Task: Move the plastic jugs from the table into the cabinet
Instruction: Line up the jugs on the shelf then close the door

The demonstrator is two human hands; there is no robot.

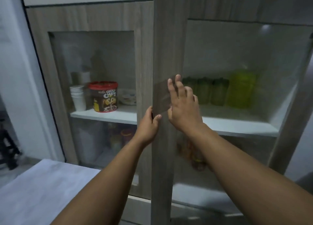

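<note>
A wooden cabinet with glass doors fills the view. Behind the glass of the right door (pixel 166 55), a yellow-green plastic jug (pixel 241 89) stands on the white shelf (pixel 237 126), with three darker green containers (pixel 205 92) in a row to its left. My left hand (pixel 149 123) grips the left edge of the right door's wooden frame, thumb on its front. My right hand (pixel 183 104) lies flat against that frame with fingers spread and straight.
The left door's glass shows a Choco Chips tub (pixel 103 96), a stack of white cups (pixel 78 97) and a bowl on a shelf. A white table (pixel 42 190) sits at lower left. A dark stool (pixel 8 143) stands far left.
</note>
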